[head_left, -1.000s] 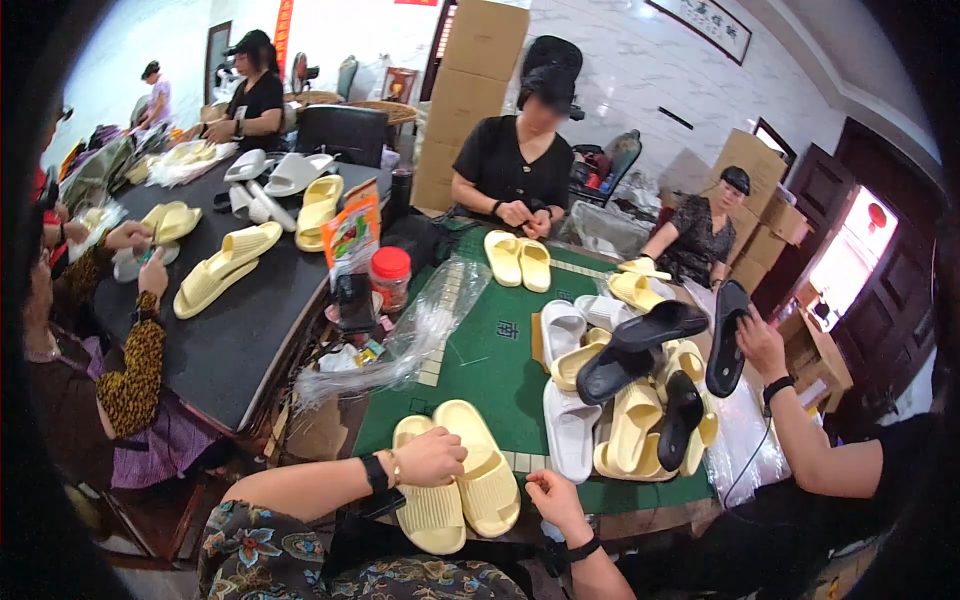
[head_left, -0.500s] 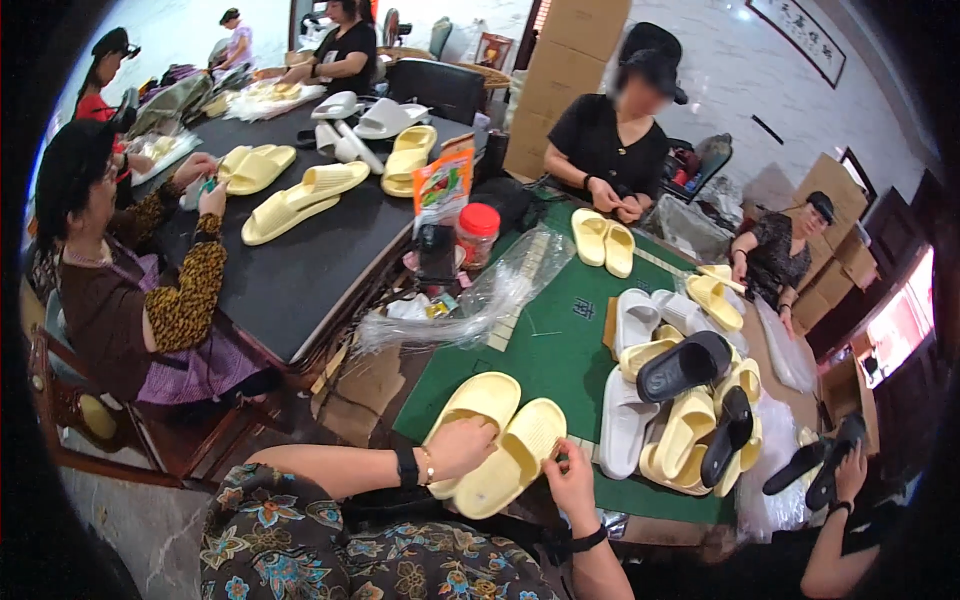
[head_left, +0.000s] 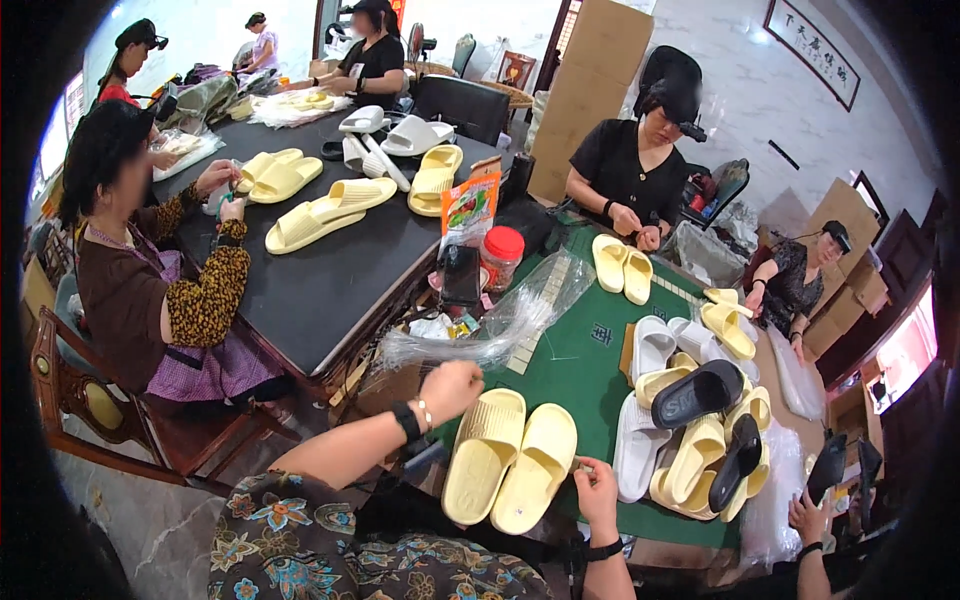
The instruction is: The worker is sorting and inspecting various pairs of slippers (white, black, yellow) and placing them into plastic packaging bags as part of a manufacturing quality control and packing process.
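Two pale yellow slides, the left slipper point(head_left: 484, 458) and the right slipper point(head_left: 536, 468), lie side by side before me on the green table mat, toes pointing away. Over the left slipper's upper left side hovers my left hand point(head_left: 450, 390), fingers curled; whatever they may hold is hidden. Close beyond it lies a bundle of clear thin plastic strands point(head_left: 450, 348). My right hand point(head_left: 598, 490) is at the right slipper's outer edge, thumb and fingertips pinched together. Anything between those fingertips is too small to make out.
A pile of yellow, white and black slides point(head_left: 690, 420) stands right of my right hand. Beyond the strands are a red-lidded jar point(head_left: 502, 258) and an orange packet point(head_left: 470, 208). Co-workers sit around this table and the black table point(head_left: 300, 290); one person's hand point(head_left: 808, 520) is at lower right.
My left hand has come off the left slipper and risen toward the strands. My right hand stays pinched by the right slipper. The view has shifted, and the lower-right person's hand has lowered.
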Action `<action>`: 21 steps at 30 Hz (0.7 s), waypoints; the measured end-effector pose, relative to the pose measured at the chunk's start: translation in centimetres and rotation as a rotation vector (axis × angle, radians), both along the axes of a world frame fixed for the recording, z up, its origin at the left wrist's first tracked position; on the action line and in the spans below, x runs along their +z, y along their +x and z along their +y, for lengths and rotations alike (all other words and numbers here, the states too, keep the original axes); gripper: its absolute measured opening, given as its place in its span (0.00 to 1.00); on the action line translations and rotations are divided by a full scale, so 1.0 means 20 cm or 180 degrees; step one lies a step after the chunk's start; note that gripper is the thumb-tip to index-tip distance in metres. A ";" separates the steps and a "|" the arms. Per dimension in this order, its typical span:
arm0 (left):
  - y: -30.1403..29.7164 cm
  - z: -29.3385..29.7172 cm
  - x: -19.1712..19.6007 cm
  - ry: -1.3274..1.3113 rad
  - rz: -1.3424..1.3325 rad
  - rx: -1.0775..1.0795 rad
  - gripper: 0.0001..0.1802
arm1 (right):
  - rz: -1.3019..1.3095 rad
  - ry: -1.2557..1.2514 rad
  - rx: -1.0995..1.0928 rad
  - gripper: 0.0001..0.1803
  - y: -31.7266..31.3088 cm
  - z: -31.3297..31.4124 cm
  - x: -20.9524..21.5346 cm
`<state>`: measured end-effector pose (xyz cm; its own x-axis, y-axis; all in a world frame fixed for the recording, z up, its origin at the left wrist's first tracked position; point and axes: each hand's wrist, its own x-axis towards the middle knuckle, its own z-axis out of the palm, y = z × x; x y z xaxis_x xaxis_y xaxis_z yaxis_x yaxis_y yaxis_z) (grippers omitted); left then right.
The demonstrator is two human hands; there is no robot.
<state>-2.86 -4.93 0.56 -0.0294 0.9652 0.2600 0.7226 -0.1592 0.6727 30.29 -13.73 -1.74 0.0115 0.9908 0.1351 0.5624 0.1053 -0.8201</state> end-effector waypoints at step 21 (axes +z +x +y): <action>-0.34 0.07 0.15 0.0279 0.0424 0.0358 0.08 | -0.0027 -0.0133 -0.0068 0.12 -0.01 -0.06 -0.01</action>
